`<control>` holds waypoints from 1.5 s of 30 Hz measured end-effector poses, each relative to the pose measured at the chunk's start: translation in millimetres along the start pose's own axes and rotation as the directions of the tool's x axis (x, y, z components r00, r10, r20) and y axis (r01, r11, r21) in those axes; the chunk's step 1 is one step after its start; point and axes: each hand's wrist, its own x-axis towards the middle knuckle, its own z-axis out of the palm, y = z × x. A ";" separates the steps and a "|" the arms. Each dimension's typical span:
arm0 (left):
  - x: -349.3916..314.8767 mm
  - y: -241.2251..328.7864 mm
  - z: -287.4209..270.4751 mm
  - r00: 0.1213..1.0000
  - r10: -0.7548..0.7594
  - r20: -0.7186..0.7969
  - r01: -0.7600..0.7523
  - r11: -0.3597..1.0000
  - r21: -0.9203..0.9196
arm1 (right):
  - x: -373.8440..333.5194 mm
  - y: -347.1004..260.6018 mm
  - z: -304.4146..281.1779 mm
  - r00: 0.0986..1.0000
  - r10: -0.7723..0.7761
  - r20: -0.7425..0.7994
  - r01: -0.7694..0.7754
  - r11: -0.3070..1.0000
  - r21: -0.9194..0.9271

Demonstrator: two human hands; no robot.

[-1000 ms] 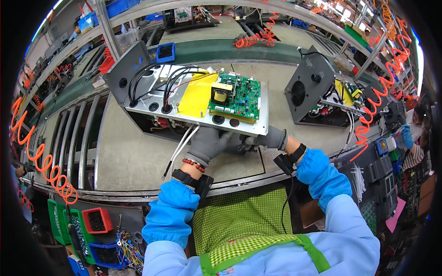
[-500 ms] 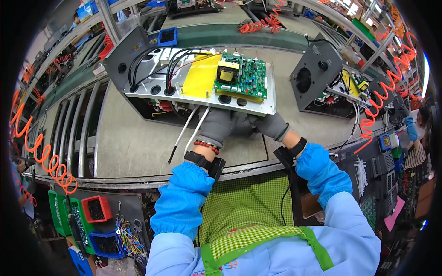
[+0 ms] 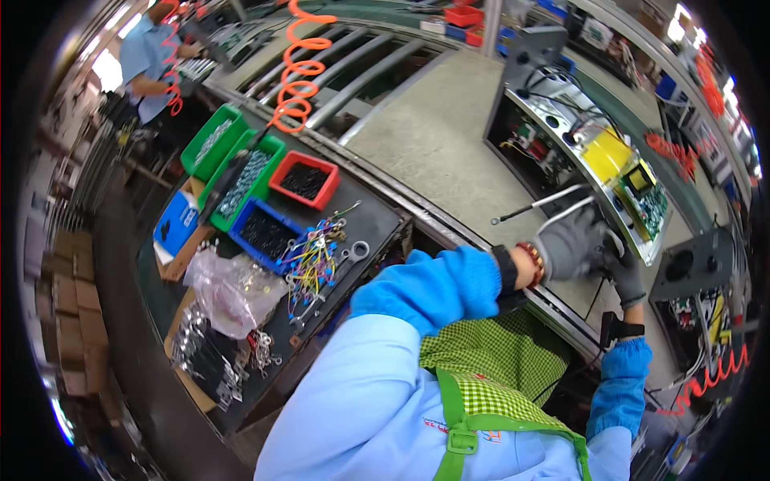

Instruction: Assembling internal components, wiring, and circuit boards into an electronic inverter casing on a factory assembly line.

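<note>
My left hand, in a grey glove, is beside the front of an open metal chassis. Close against it is my gloved right hand, just below the chassis's lower right edge. Both hands look closed with fingers curled; whatever they hold is hidden between them. A white cable and a second cable with a black end come out of the chassis by my left hand. On the chassis's tilted metal panel lie a yellow sheet and a green circuit board.
Left of the bench, a side table holds green bins of screws, a red bin, a blue bin, coloured wires, a ring spanner and a plastic bag. An orange coiled hose hangs above rollers. Another chassis stands right.
My view has swung left and down, bringing the side table of bins into the middle left. The chassis and both hands now appear further right, with the hands still close together at its front edge.
</note>
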 end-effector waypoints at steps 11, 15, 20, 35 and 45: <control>-203.2 -13.9 -247.1 0.866 -0.257 0.430 0.270 0.962 0.031 | 6.3 8.6 -3.5 0.998 0.027 -0.055 -0.031 0.996 -0.081; -268.5 -30.4 -364.9 0.821 -0.565 0.078 0.519 0.797 0.310 | 2.0 11.9 3.1 0.993 -0.023 -0.113 0.010 0.994 -0.113; -327.7 -106.9 -403.9 0.459 -0.863 0.212 0.757 0.505 0.415 | 5.2 25.2 2.4 0.979 -0.045 -0.198 0.003 0.979 -0.206; -426.0 -321.8 -295.8 0.130 -0.975 0.180 0.444 0.220 0.869 | -0.2 -5.2 23.3 0.960 -0.005 -0.280 -0.066 0.968 -0.244; -420.1 -319.3 -295.2 0.169 -0.967 0.190 0.463 0.248 0.851 | 8.1 25.1 6.5 0.952 -0.026 -0.305 -0.097 0.920 -0.380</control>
